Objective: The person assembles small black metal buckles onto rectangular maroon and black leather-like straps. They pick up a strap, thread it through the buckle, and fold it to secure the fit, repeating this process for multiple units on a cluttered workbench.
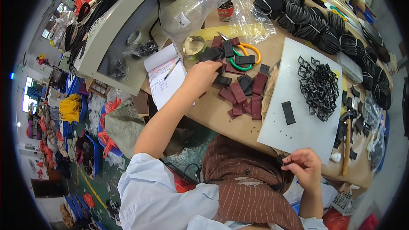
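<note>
My left hand [201, 76] reaches across the brown table [213, 113] onto a scatter of flat rectangular pieces, dark red pieces [246, 96] and black pieces [235, 57]. Its fingers rest on a black piece at the pile's left edge; whether they grip it is hidden. My right hand [304, 167] is near my lap, fingers pinched on a small black piece [284, 160]. A single black strip [288, 112] lies on the white board [298, 134], beside a heap of black metal buckles [318, 86].
A notebook with a pen [165, 79], a round tin [192, 45], green and orange scissors [245, 55] and clear plastic bags [200, 4] sit at the back. Bundled black straps [315, 25] line the right. A hammer [346, 140] lies at the table's right edge.
</note>
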{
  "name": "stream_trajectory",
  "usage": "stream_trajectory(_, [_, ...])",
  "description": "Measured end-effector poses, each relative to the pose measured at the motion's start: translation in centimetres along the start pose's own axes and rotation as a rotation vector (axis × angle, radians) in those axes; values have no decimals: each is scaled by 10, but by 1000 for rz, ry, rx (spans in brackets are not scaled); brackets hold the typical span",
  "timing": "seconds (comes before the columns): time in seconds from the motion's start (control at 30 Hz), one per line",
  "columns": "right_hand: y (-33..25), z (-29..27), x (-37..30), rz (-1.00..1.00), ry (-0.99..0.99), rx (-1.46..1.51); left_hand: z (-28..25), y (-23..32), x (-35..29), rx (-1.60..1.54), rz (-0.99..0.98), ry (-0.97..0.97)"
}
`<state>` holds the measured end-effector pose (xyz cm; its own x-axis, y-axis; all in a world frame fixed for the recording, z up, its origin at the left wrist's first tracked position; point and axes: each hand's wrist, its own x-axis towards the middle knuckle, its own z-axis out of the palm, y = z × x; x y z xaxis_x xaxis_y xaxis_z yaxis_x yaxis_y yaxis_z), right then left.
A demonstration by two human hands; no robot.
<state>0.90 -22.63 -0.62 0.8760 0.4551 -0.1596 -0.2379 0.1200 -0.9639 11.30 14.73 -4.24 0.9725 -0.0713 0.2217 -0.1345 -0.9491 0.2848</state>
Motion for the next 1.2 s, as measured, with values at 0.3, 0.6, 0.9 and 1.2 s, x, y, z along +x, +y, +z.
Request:
stream_trajectory(0.3, [-23,-11,7,-426,-81,-134,-26,104,-24,-1489,-409,132])
stream_trajectory(0.6, [-29,1,32,-650,71,-213,-25,206,-69,-1467,-177,-196])
stream_trajectory(0.9, [-36,-13,27,-657,-15,-411,-30,207,-69,-1312,-100,-332])
stream_trajectory(1.2, [-19,-3,26,-486,153,-419,-11,216,-84,-1462,-251,-271])
